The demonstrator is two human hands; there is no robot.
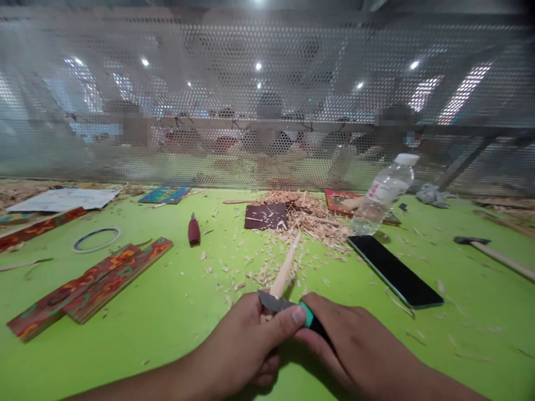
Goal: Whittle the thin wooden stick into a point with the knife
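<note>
A pale wooden stick [285, 270], tapering toward its far end, points away from me at the front middle of the green table. My left hand [246, 340] is wrapped round its near end. In my right hand [355, 334] is a knife [320, 322] with a black and green handle. The knife's grey blade points left and lies across the stick near my left fingers. My left thumb rests on the knife by the base of its blade. Wood shavings [317, 217] are piled beyond the stick's tip, beside a dark brown sheet [266, 216].
Painted wooden strips [119, 275], a tape roll [97, 239] and a red-handled tool [194, 231] lie left. Toward the right are a tilted plastic bottle [382, 195], a phone [395, 270] and a hammer [497, 255]. A perforated screen [267, 161] stands behind the table.
</note>
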